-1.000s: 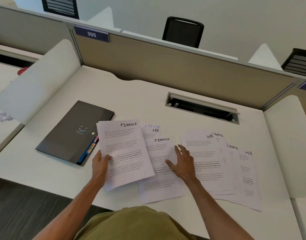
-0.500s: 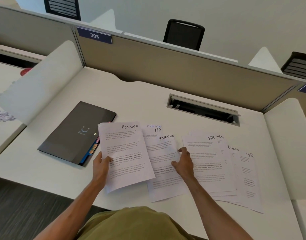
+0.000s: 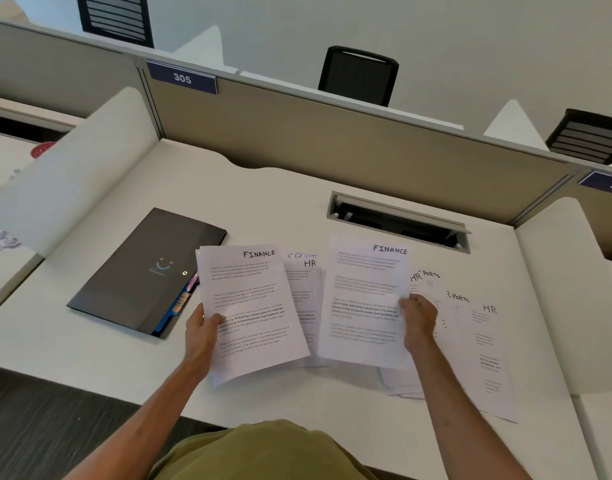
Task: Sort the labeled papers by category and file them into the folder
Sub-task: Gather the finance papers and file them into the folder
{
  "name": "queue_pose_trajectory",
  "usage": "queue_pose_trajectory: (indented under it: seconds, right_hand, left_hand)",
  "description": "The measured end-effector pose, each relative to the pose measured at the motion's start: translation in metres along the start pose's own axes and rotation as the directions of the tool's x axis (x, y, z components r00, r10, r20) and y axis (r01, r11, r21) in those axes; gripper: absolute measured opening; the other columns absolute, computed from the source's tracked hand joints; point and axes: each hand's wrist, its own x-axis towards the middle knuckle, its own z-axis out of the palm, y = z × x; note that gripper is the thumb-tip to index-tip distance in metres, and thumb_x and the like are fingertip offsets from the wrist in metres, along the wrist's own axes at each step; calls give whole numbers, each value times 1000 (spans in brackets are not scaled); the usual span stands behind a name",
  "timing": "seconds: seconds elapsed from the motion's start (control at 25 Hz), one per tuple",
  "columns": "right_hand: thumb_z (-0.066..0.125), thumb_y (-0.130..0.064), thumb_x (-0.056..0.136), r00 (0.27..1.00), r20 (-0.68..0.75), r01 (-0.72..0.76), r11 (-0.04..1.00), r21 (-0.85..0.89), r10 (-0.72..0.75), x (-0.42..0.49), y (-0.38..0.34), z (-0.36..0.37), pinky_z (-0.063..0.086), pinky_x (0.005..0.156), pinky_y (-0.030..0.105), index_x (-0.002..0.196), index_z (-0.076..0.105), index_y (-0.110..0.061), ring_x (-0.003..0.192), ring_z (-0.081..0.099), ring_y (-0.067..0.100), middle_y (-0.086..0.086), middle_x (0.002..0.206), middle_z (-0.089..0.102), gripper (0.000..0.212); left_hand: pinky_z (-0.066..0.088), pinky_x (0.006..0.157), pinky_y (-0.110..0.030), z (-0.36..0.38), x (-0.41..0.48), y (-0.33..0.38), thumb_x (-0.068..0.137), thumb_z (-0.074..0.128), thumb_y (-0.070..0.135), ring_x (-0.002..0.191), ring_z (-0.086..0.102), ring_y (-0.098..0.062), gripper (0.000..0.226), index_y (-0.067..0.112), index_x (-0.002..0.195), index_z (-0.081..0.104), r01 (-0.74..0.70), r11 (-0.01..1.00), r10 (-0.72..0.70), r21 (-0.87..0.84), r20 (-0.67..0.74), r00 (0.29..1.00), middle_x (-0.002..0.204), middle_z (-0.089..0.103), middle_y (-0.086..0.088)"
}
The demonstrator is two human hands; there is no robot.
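Whereas right grip [image 3: 419, 323] lay flat, it now pinches lifted FINANCE sheet [image 3: 363, 282]; left grip [image 3: 200, 332] (unchanged) holds other sheet [image 3: 252, 292].

The left FINANCE sheet [image 3: 252, 306], white with printed text, is pinched at its left edge by the left hand [image 3: 200, 330]. The right FINANCE sheet [image 3: 363, 299] is pinched at its right edge by the right hand [image 3: 417, 320]. Between the 2 grips lies an HR sheet [image 3: 306, 282]. Beyond the right grip fan HR and REPORTS sheets [image 3: 484, 341]. Left of the left grip lies the dark folder [image 3: 142, 271], closed and flat.
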Motion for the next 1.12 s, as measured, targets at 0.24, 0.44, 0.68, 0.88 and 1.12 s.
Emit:
queue_pose_trajectory:
  seconds: [0.24,0.44,0.68,0.88,1.12]
  right_hand:
    - [70,1,83,976,177,-150,978,147,123,-11,-13,19,36,64,27,77,67,-16,71,48,16,0,77,58,19]
    - [75,-17,80,897,429,-96,995,-39,103,-27,11,63,42,75,39,87,72,-20,84,60,23,5,92,71,9]
    - [67,-17,92,832,546,-38,993,-113,94,-48,23,94,54,87,38,106,71,-16,100,71,24,6,109,78,15]
    - [68,-24,92,783,601,-66,982,-176,161,-58,31,100,54,101,48,112,66,-20,112,71,26,3,116,76,21]
    - [61,-32,100,751,652,16,984,-179,106,-66,28,107,53,79,41,111,66,-14,97,71,29,5,106,76,23]
  left_hand:
    - [55,71,-34,18,-5,0,99,54,0,99,72,-23,34,15,129,62,-44,999,43,13,49,998,120,73,0]
    - [61,82,-40,39,-11,5,97,58,4,105,74,-26,34,23,124,66,-85,996,80,31,126,989,119,76,2]
    - [61,75,-38,57,-18,9,98,54,3,97,77,-23,28,19,114,69,-102,994,96,35,126,987,107,80,2]
    - [64,81,-47,56,-16,3,110,49,23,96,78,-29,22,18,112,70,-98,995,96,12,130,987,103,80,-2]
    - [64,83,-39,48,-11,-3,105,60,17,107,76,-21,31,24,135,62,-109,993,100,36,183,978,127,75,2]
